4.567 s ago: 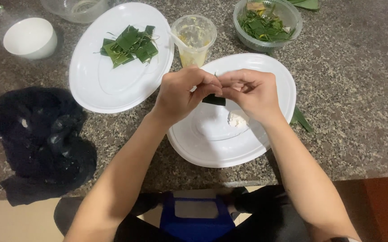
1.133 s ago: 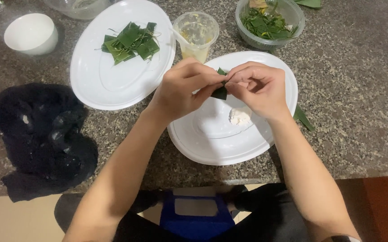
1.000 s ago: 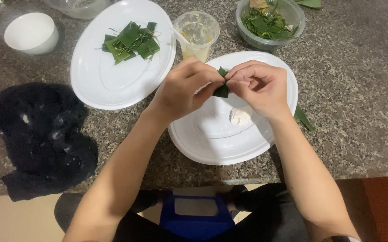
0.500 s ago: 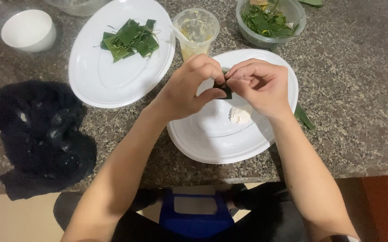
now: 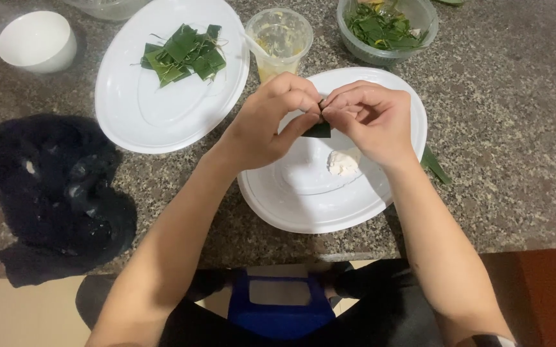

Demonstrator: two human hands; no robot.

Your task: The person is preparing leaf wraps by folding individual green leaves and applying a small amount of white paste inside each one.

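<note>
Both my hands, left hand [image 5: 271,122] and right hand [image 5: 371,122], pinch small folded leaf parcel [image 5: 318,130] at frame centre, above white plate [image 5: 355,212]. Light, thin, pliable, probably tears easily; grip at folded edges.

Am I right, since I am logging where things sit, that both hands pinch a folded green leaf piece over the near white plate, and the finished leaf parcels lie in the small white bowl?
Not quite. The head view shows the finished leaf parcels on the far white plate, not in the small white bowl. The rest holds: left hand and right hand pinch the folded leaf piece over the near white plate.
</note>
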